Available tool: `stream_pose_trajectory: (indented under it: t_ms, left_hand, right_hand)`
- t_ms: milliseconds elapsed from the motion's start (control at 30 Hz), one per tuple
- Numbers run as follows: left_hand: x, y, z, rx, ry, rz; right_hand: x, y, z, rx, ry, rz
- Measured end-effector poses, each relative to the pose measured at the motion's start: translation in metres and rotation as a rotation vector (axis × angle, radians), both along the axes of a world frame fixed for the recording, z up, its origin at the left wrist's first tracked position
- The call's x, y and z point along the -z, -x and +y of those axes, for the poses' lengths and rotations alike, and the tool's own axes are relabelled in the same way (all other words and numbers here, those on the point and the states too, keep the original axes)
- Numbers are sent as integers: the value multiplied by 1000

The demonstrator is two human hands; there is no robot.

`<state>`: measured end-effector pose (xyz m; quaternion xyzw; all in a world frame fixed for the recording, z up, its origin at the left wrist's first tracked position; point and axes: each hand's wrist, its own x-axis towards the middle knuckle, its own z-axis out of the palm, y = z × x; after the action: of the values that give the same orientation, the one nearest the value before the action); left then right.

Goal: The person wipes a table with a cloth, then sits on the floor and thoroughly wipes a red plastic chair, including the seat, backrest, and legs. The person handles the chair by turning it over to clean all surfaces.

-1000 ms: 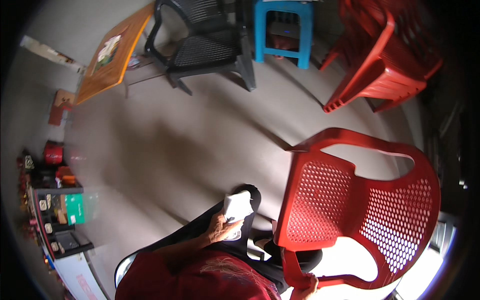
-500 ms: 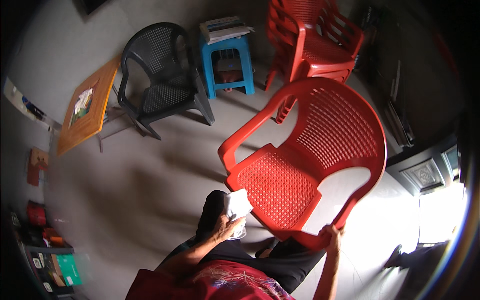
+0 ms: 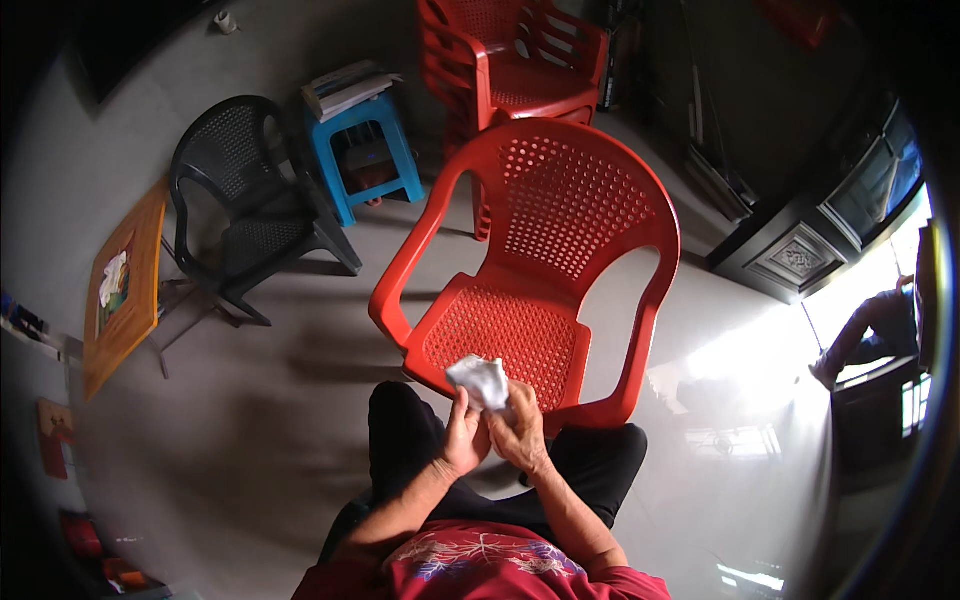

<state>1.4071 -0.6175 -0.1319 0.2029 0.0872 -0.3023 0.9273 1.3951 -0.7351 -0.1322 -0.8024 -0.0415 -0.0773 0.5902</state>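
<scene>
A crumpled white cloth (image 3: 478, 380) is held between my two hands, over the front edge of a red plastic armchair's seat. My left hand (image 3: 464, 436) grips the cloth from the left and below. On its other side my right hand (image 3: 520, 425) has its fingers closed on it; some fingertips are hidden by the cloth. The red armchair (image 3: 545, 260) faces me, its seat and back full of small holes. Its front edge is close to my knees, and neither hand is on its arms.
Behind stand a stack of red chairs (image 3: 520, 75), a blue stool (image 3: 362, 150) bearing books (image 3: 345, 88), and a dark grey armchair (image 3: 245, 200). A tilted wooden-framed board (image 3: 150, 285) is at left. Another person's leg (image 3: 860, 335) shows by the bright doorway at right.
My right hand has let go of the red chair's arm and joined my left on the cloth. The view has turned, and the chair now faces me more squarely.
</scene>
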Motion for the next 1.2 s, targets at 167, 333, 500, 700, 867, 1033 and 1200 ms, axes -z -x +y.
stream_pose_trajectory:
  t_ms: [167, 333, 500, 700, 867, 1033, 1200]
  left_hand:
    - [10, -61, 55, -432, -1394, -749]
    - [5, -161, 119, -505, -1577, -610]
    - [15, -190, 133, -248, -1477, -548]
    - [-7, -145, 91, -302, -1655, -522]
    - [-7, -107, 67, -310, -1464, -470]
    - [-11, -78, 65, -302, -1393, -413]
    - [-11, -65, 59, -315, -1233, -333]
  right_hand:
    - [66, -13, -30, 439, 508, 51]
    - [132, -18, -52, 675, 1116, -60]
    - [128, -31, -57, 600, 1077, 62]
    - [136, -99, -91, 849, 690, 277]
    - [183, -129, -99, 830, 492, 335]
    - [158, -117, -29, 472, 777, 114]
    - [155, -153, -70, 935, 481, 375]
